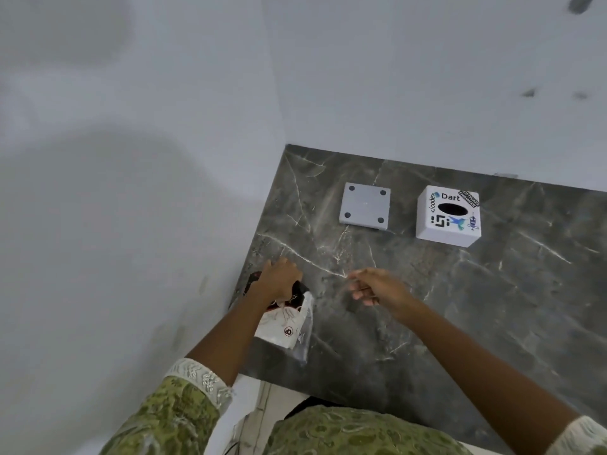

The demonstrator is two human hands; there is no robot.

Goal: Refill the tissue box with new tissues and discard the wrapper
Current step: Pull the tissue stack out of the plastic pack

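A white tissue box (447,215) with stickers and a dark oval slot stands at the back right of the dark marble counter (460,307). Left of it lies its grey square base plate (364,206), with a dot in each corner. At the counter's left edge lies a tissue pack (285,323) in a white, red and black plastic wrapper. My left hand (279,280) grips the far end of that pack. My right hand (374,287) hovers just right of it, fingers loosely curled, holding nothing.
White walls meet at the counter's back left corner (286,145). The near counter edge runs above my green patterned clothing (345,431). Bare marble lies between the pack and the box.
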